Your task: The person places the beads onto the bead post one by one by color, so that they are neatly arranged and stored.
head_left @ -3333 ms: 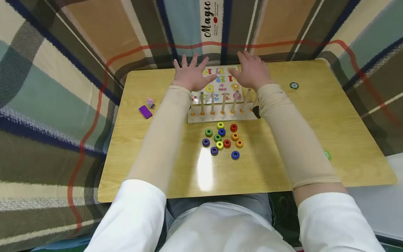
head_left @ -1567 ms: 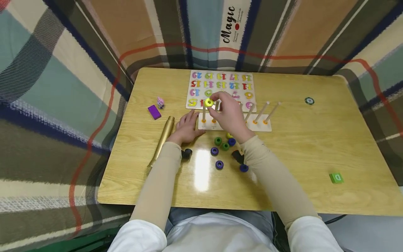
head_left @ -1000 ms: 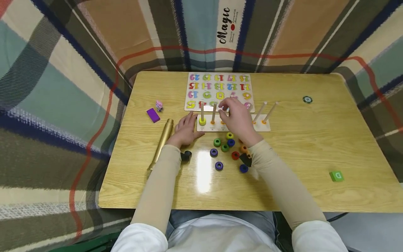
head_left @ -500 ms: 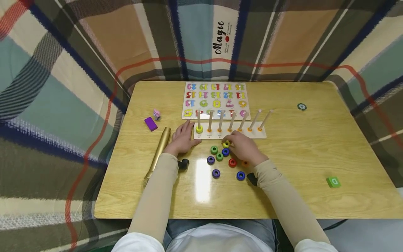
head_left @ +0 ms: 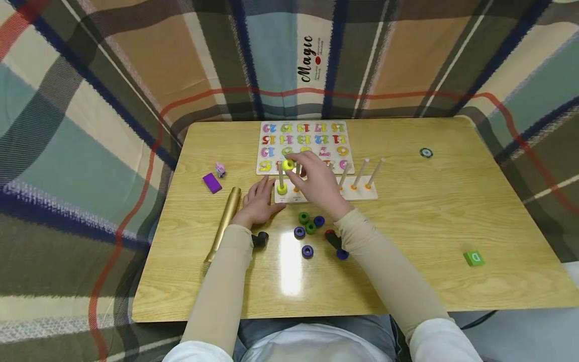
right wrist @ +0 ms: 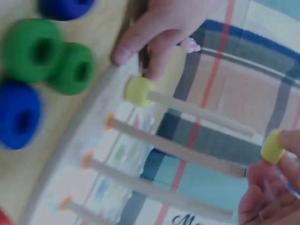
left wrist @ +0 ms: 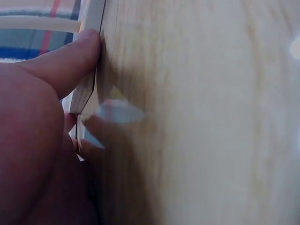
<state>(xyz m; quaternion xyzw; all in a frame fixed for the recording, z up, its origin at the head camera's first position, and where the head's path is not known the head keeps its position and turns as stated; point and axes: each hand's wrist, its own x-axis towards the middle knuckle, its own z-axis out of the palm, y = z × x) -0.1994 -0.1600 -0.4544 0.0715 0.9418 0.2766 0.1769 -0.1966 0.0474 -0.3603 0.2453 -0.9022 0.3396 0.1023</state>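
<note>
My right hand (head_left: 299, 167) pinches a yellow ring (head_left: 288, 165) beside the top of the leftmost pegs of the wooden peg board (head_left: 357, 193). The right wrist view shows that ring (right wrist: 272, 146) in my fingertips near the peg ends. Another yellow ring (head_left: 282, 189) sits at the base of the leftmost peg (right wrist: 138, 90). My left hand (head_left: 264, 192) rests flat on the table, its fingers against the board's left end (left wrist: 91, 89). Loose green (head_left: 303, 217), blue (head_left: 319, 220) and purple (head_left: 299, 232) rings lie in front of the board.
A number puzzle (head_left: 305, 146) lies behind the peg board. A gold tube (head_left: 222, 223), a purple block (head_left: 211, 182) and a small pink figure (head_left: 220, 169) are at the left. A green block (head_left: 473, 258) and a round chip (head_left: 425, 153) are at the right. Plaid cloth surrounds the table.
My right hand dropped one yellow ring onto the leftmost peg, took a second yellow ring from the loose pile and lifted it to the peg tops. My left hand stayed by the board.
</note>
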